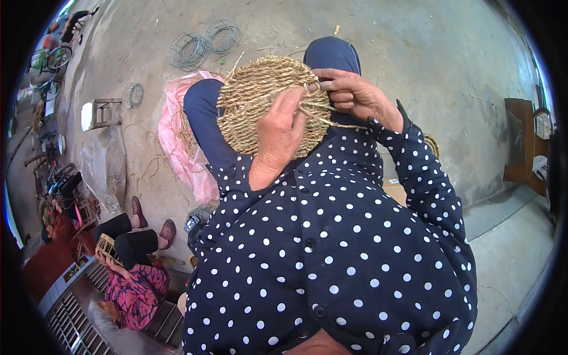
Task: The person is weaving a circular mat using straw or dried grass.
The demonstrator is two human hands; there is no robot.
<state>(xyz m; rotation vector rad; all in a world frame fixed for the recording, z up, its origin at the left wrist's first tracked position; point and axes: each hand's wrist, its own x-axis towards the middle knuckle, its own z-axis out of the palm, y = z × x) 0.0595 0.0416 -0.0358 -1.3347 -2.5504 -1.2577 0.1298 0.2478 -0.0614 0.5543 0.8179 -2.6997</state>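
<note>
Now the left hand (280,125) lies across the woven straw round (251,86), grip unclear; right hand (358,97) pinches straw strands (316,111) at its right rim—probably light, springy, best held edgewise.

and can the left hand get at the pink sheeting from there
Probably not directly: the left hand is at the round woven piece, and the left knee stands between it and the pink sheeting on the floor.

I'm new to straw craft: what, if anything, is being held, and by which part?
A round woven straw piece, at its right edge, by the left hand and right hand; which strands they pinch is unclear.
</note>
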